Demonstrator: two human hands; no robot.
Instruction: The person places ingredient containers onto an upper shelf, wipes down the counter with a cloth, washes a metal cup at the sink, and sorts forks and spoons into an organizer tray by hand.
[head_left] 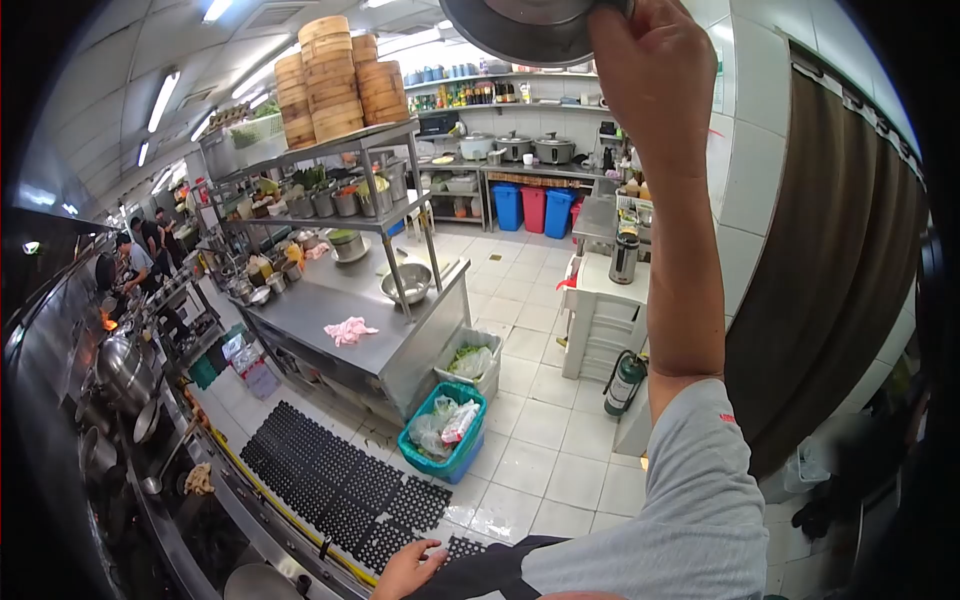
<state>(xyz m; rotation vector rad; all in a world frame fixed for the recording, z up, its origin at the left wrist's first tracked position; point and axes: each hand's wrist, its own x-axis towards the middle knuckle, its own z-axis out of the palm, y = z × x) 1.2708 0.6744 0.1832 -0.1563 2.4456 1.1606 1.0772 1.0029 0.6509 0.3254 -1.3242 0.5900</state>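
The right grip (655, 60) is clasping a metal bowl (525, 32) by its edge, high up, with the bowl extending leftward, while the loosely spread left grip (412, 569) is showing well below.

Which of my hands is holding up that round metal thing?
Your right hand, raised high, gripping the round metal thing by its edge; your left hand is at the bottom of view, apart from it.
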